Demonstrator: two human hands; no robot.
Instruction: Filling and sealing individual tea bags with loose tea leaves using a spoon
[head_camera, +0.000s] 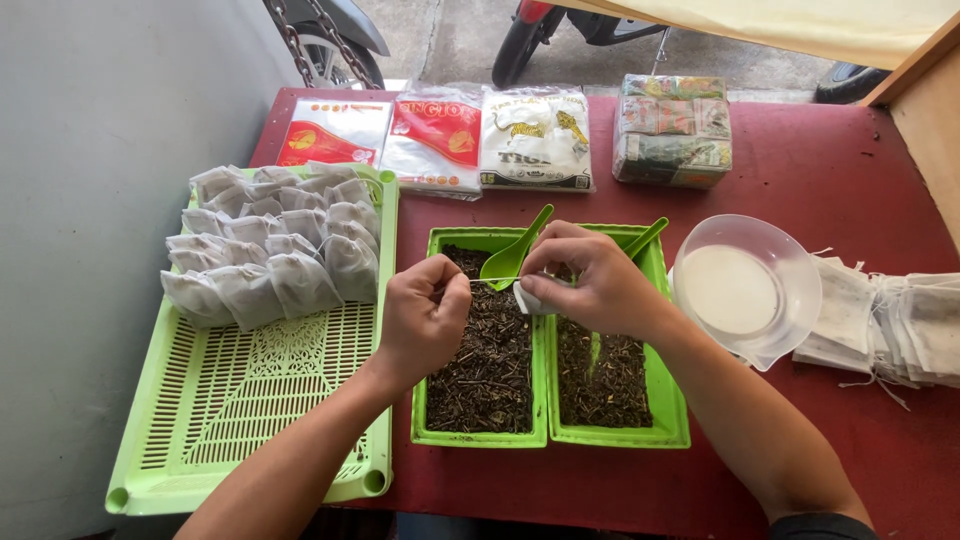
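Note:
My left hand (422, 318) is closed on the end of a thin drawstring (492, 280) above the left green tray of dark loose tea (490, 400). My right hand (590, 282) grips a small white filter bag (527, 299) at the string's other end, over the gap between the two trays. The string runs taut between the hands. A green plastic spoon (512, 254) rests in the left tray just behind my fingers. A second green spoon (645, 238) sticks out of the right tray (668, 400).
A light green slotted basket (250, 400) on the left holds several filled white bags (270, 250). A clear bowl (750, 290) and a stack of flat unfilled bags (900, 320) lie at the right. Sealed packets (435, 140) and a wrapped block (672, 130) line the far edge of the red table.

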